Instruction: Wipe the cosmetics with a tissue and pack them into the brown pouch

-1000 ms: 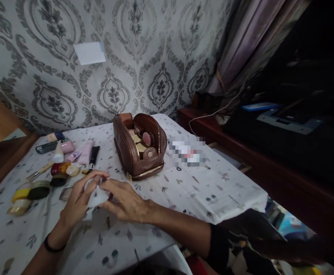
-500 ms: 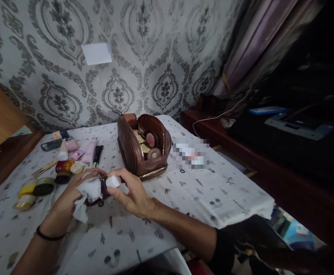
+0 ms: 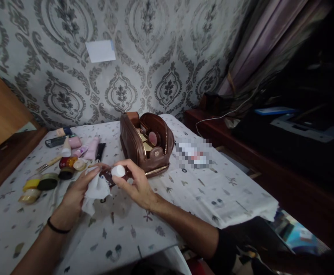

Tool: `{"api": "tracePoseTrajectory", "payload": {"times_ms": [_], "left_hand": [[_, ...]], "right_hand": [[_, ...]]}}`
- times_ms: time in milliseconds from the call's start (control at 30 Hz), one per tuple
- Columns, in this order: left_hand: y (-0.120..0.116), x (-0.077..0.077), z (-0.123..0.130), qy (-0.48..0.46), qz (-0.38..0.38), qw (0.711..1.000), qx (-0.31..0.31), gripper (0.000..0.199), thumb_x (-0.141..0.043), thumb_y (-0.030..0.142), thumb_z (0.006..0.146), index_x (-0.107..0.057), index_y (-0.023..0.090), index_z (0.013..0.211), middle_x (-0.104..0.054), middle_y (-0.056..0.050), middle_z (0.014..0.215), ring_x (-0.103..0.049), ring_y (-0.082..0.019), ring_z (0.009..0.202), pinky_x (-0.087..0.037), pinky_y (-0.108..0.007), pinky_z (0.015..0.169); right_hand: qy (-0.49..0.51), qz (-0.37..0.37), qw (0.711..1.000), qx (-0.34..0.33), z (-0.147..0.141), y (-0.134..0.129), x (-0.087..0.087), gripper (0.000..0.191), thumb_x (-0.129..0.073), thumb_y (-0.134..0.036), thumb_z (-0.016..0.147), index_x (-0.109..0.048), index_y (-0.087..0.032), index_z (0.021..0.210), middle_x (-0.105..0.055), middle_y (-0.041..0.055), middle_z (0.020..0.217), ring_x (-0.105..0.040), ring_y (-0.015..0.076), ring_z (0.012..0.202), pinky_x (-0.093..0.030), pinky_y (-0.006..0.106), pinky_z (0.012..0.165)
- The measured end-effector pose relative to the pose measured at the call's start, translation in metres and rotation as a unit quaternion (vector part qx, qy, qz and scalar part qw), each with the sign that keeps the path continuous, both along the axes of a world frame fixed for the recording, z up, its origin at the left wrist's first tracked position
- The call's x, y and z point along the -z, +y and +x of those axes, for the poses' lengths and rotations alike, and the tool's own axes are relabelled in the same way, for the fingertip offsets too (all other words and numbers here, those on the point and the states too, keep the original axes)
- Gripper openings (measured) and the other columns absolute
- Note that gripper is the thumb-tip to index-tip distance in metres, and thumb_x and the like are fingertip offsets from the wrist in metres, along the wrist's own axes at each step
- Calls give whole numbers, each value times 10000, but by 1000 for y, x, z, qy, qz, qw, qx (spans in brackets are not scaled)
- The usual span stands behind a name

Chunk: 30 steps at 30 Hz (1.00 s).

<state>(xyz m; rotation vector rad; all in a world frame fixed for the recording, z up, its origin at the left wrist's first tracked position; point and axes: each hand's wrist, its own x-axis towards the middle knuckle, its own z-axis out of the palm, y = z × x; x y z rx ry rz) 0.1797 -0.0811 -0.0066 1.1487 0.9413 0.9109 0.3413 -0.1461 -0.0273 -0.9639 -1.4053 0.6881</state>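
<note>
My right hand [image 3: 140, 188] pinches a dark brown bottle [image 3: 106, 176] by its white cap [image 3: 118, 170], with the bottle tilted over the near part of the table. A crumpled white tissue [image 3: 97, 188] is in my left hand [image 3: 74, 195], pressed against the bottle's side; the fingers are partly hidden behind it. Just beyond my hands stands a brown zip cosmetic bag [image 3: 129, 139], unzipped, with gold-coloured items and a round pink piece [image 3: 152, 138] inside.
Left of the bag lie several cosmetics: a lilac tube [image 3: 91, 149], a black tube [image 3: 100, 152], brushes [image 3: 49, 163], and small jars [image 3: 48, 181]. A blurred-out item [image 3: 194, 153] rests right of the bag. The patterned tablecloth [image 3: 190, 202] covers the table; a wall stands behind.
The bottle has turned so its cap faces me more. My left hand and the tissue have shifted along it, and more of the bottle's side shows. The view has swung slightly left.
</note>
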Motion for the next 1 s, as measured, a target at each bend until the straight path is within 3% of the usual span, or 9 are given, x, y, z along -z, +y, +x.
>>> {"api": "tracePoseTrajectory", "payload": {"times_ms": [133, 400, 700, 867, 1000], "left_hand": [[4, 2, -2, -14, -5, 1000, -4, 364, -849, 436, 586, -708, 187, 811, -701, -4, 741, -631, -145, 618, -510, -212, 542], [5, 9, -5, 65, 114, 991, 4, 306, -709, 487, 780, -711, 203, 894, -703, -6, 809, -622, -151, 693, -468, -209, 605], [0, 2, -9, 201, 277, 936, 85, 340, -557, 475, 897, -737, 189, 927, -720, -39, 892, -633, -205, 826, -482, -260, 740], [9, 4, -11, 205, 223, 951, 63, 366, -597, 534, 853, -736, 198, 899, -699, -19, 800, -617, -190, 745, -465, -245, 637], [17, 6, -13, 159, 125, 979, 17, 427, -728, 580, 707, -726, 187, 872, -709, -18, 773, -617, -173, 654, -456, -240, 570]], "right_hand": [[8, -21, 999, 26, -2, 2, 3, 265, -628, -409, 891, -598, -180, 1021, -577, -7, 828, -495, 116, 687, -419, 237, 629], [-18, 7, 999, 39, -3, 2, 7, 241, -590, -382, 926, -596, -174, 1046, -594, 11, 865, -525, 124, 713, -442, 246, 651], [-143, 102, 984, 5, -5, 3, 21, 244, -557, -347, 970, -590, -184, 1148, -651, 81, 1016, -600, 185, 908, -505, 313, 842], [-174, 116, 978, -1, -3, 4, 23, 241, -521, -301, 987, -582, -195, 1194, -606, 73, 988, -584, 185, 903, -514, 316, 848], [-183, 116, 976, -9, -2, 3, 17, 227, -511, -281, 991, -584, -204, 1192, -581, 68, 973, -572, 186, 908, -512, 319, 855]]}}
